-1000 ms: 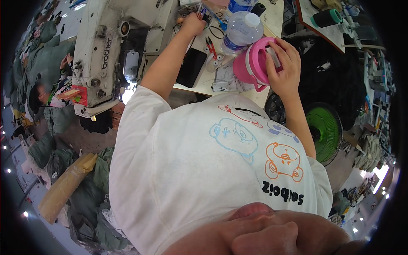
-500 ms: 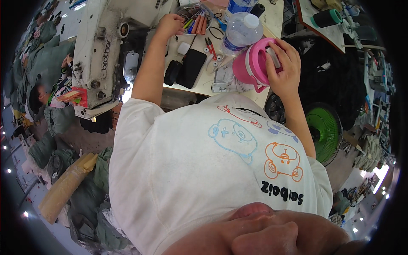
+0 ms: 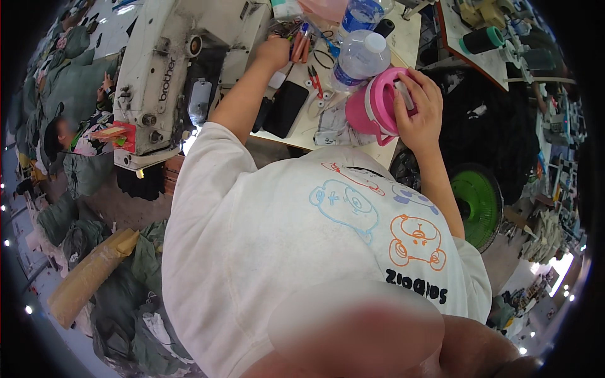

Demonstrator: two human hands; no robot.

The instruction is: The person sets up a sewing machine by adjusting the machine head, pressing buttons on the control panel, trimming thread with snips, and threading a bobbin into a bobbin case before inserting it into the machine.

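My right hand [image 3: 420, 113] is wrapped over the top of a pink insulated jug [image 3: 360, 110], its fingers round the lid and grey top piece. The jug stands tilted toward me in the picture, its pink handle hanging at the near side. At the far left, my left hand [image 3: 275, 53] is curled at a tray of small tools, beside orange-handled tools [image 3: 300, 49]. Its fingertips are hidden, so what they hold cannot be made out. Red-handled thread snips [image 3: 315, 80] and a black phone [image 3: 285, 110] lie between the hands.
Two clear plastic bottles [image 3: 364, 58] stand behind the jug. A sewing machine [image 3: 157, 82] occupies the left side. A green fan [image 3: 477, 205] stands at right, below dark cloth [image 3: 488, 126]. Another person [image 3: 88, 135] sits at far left.
My left hand has moved right and slightly nearer me, its fingers now curled at the tools. My right hand stays on the jug. The whole view has shifted slightly.
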